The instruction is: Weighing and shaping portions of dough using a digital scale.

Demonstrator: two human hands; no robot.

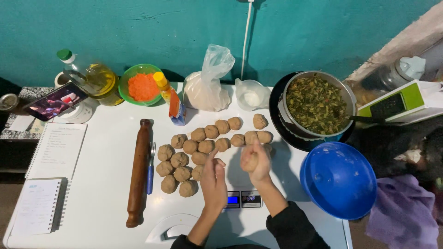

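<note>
Head view: right hand point(256, 161) fingers curl round a dough ball point(251, 162); left hand point(213, 177) flat, loose (holding nothing). Squeezed badly, it could drop onto the scale point(242, 199).

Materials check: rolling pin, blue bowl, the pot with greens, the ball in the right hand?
Rolling pin: looks like wood, brown with a dull sheen. Blue bowl: likely plastic, uniform colour, soft gloss, pale smears inside. Pot: metal, grey with a bright rim. Ball in the right hand: matte tan dough, like the balls laid out on the table.
</note>
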